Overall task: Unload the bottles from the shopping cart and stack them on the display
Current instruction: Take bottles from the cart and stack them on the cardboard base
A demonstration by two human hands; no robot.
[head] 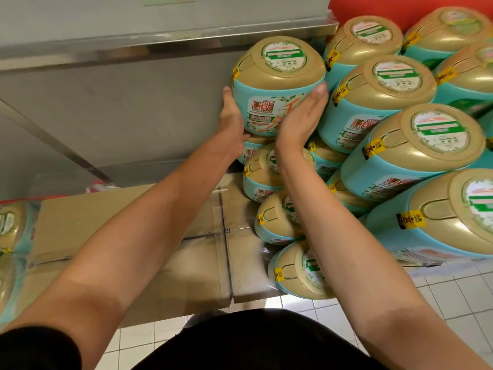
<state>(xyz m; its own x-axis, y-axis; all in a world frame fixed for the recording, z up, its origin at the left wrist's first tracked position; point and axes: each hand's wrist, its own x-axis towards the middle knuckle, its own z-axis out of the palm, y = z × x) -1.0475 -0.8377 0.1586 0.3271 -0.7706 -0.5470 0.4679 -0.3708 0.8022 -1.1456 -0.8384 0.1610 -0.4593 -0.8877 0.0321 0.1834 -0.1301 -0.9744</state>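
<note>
Teal bottle (274, 102) pressed between your two palms, at the top-left corner of the stack (384, 108).
Your left hand (231, 113) and right hand (301, 116) lie flat with fingers straight, one on each side and equally near. The gold cap faces you, long axis upright. One bottle held; at least twelve more stacked.

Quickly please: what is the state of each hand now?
Left hand: open, flat on the left side of the top bottle.
Right hand: open, straight fingers pressing its right side.
</note>
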